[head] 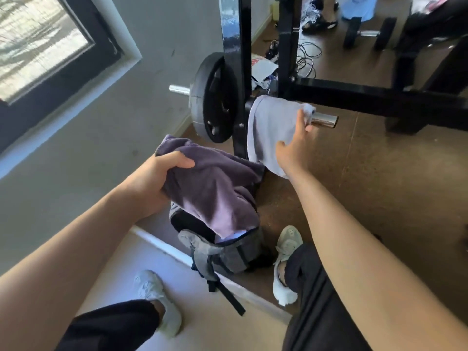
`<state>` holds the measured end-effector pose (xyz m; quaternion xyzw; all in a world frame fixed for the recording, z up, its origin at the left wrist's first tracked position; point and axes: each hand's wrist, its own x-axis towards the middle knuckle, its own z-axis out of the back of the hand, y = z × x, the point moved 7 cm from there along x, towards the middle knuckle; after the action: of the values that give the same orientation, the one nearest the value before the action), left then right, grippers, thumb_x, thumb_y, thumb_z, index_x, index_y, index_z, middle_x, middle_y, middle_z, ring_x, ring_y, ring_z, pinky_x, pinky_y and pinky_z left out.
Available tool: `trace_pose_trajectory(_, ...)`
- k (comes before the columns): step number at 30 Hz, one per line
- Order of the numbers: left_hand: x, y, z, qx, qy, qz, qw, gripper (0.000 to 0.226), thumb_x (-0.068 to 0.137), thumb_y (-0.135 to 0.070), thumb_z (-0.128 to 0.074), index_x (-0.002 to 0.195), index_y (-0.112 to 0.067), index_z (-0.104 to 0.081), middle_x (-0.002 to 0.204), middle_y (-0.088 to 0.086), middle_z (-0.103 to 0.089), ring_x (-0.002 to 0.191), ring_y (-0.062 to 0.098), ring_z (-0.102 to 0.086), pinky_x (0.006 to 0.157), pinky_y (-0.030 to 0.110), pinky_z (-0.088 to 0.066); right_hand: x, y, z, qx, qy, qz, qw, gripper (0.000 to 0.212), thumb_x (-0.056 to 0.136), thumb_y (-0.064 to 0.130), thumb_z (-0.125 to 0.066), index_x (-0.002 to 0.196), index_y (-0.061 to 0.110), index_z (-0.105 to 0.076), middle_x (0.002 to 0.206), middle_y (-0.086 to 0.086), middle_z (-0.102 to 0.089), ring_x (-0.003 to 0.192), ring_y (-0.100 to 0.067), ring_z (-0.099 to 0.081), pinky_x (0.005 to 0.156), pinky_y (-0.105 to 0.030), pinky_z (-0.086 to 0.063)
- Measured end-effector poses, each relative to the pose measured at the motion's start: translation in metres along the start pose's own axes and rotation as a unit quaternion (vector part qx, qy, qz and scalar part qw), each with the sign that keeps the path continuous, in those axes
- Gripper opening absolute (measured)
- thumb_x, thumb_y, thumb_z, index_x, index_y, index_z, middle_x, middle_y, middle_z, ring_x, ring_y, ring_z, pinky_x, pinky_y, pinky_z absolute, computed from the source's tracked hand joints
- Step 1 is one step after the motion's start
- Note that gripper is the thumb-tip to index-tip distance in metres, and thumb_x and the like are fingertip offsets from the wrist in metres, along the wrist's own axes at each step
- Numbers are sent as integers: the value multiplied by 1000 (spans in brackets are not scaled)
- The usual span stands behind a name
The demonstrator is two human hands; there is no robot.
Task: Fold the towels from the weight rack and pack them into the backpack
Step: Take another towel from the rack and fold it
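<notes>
A dark purple towel (215,188) hangs from my left hand (154,178), which is shut on its upper edge; its lower end drops into the open grey backpack (228,252) standing on the floor. A light grey towel (271,130) is draped over the chrome peg (325,120) of the black weight rack (238,72). My right hand (296,145) reaches against that towel's right side, fingers spread and touching the cloth near the peg, with no clear grip.
A black weight plate (212,102) sits on the rack's left peg. The rack's base beam (354,95) runs right. Cables (306,57), papers and a dumbbell (369,32) lie beyond, with another person's feet. My shoes (286,262) flank the backpack by a floor step.
</notes>
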<state>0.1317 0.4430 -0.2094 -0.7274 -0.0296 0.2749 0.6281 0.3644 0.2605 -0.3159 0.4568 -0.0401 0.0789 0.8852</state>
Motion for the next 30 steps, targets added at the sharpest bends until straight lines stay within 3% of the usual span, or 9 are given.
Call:
trace_pose_trajectory(3, -26, 4, 2, 18, 9, -19, 1000, 28, 58, -12, -74, 82, -25, -68, 102, 16, -63, 99, 32, -66, 96, 50, -50, -34, 14, 5, -9, 31, -7, 999, 77, 90, 16, -64, 158, 25, -29, 147, -14, -37, 128, -30, -46, 98, -31, -41)
trace_pose_trajectory(5, -43, 13, 3, 52, 22, -8, 998, 31, 54, -15, -78, 85, -19, -73, 100, 16, -67, 100, 30, -68, 99, 47, -51, -66, 32, 1, 68, 89, -6, 994, 63, 89, 19, -66, 149, 19, -45, 141, -11, -44, 127, -28, -50, 100, -29, -41)
trace_pose_trajectory(10, -82, 38, 8, 256, 86, 31, 962, 35, 65, -20, -76, 99, -12, -73, 91, 1, -75, 92, 17, -70, 87, 33, -54, -175, 107, 1, 292, 362, 57, 883, 46, 86, 17, -62, 132, 18, -64, 131, -1, -66, 126, -14, -58, 110, -34, -45)
trace_pose_trajectory(12, -100, 44, 8, 315, 125, 42, 940, 30, 71, -20, -79, 100, -17, -74, 91, -5, -76, 92, 13, -71, 83, 28, -52, -211, 135, 15, 305, 421, 118, 846, 54, 79, 4, -54, 132, 11, -63, 132, -4, -66, 128, -15, -58, 110, -27, -44)
trace_pose_trajectory(15, -122, 47, 12, 399, 154, 20, 904, 36, 73, -23, -80, 109, -25, -73, 103, -7, -76, 100, 11, -70, 89, 27, -53, -254, 153, 22, 244, 490, 181, 817, 58, 77, -12, -53, 132, 3, -62, 121, -13, -70, 117, -25, -65, 103, -40, -52)
trace_pose_trajectory(17, -135, 51, 16, 421, 163, 9, 893, 24, 77, -19, -84, 97, -28, -74, 89, -10, -74, 86, 9, -68, 80, 25, -55, -273, 153, 20, 197, 493, 199, 824, 52, 79, -9, -63, 128, 7, -65, 115, -11, -72, 109, -25, -69, 97, -46, -55)
trace_pose_trajectory(20, -145, 68, 31, 434, 141, -11, 890, 13, 79, -18, -85, 89, -19, -77, 74, -4, -68, 70, 10, -60, 70, 35, -54, -287, 144, 18, 162, 470, 225, 838, 27, 87, 6, -71, 114, 11, -73, 105, -3, -76, 101, -14, -70, 94, -36, -55)
trace_pose_trajectory(25, -152, 129, 76, 409, 79, -22, 909, 36, 71, -42, -86, 86, -12, -72, 69, 7, -63, 61, 9, -50, 59, 32, -44, -296, 109, 13, 160, 452, 167, 862, 10, 92, 17, -73, 101, 14, -76, 89, -1, -76, 85, -7, -68, 79, -26, -53)
trace_pose_trajectory(30, -161, 212, 107, 353, 41, 15, 935, 42, 70, -46, -83, 85, -11, -66, 70, -10, -54, 65, 9, -48, 65, 30, -40, -284, 77, 3, 4, 418, 194, 887, 9, 81, 21, -82, 86, 24, -76, 81, 10, -73, 80, -5, -67, 71, -16, -50)
